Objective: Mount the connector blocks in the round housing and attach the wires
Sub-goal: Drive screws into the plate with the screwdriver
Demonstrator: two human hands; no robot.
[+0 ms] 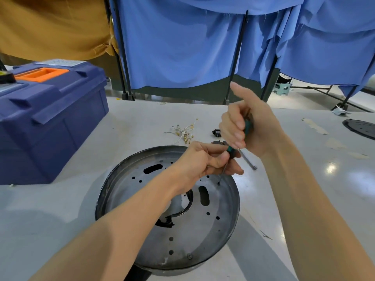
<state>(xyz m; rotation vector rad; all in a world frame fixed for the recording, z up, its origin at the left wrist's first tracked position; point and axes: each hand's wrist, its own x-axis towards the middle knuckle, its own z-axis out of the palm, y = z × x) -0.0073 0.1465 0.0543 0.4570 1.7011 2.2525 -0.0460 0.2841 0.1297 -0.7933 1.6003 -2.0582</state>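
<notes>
The round housing point(203, 240) lies open side up on the table point(60, 209) at the lower centre of the frame. Above its upper right part, your left hand point(200, 161) pinches the shaft of a screwdriver point(231, 150), probably to steady the tip over a screw hole. Your right hand point(247, 126) curls round the green handle, thumb raised, placed to turn it. Beyond, the connector blocks point(216, 131) and the wires point(183, 132) lie loose, not yet mounted. A blue toolbox point(50, 118) stands at upper left.

Hands point(203, 159) point(243, 126) on screwdriver point(231, 150) over round housing point(223, 211)
</notes>
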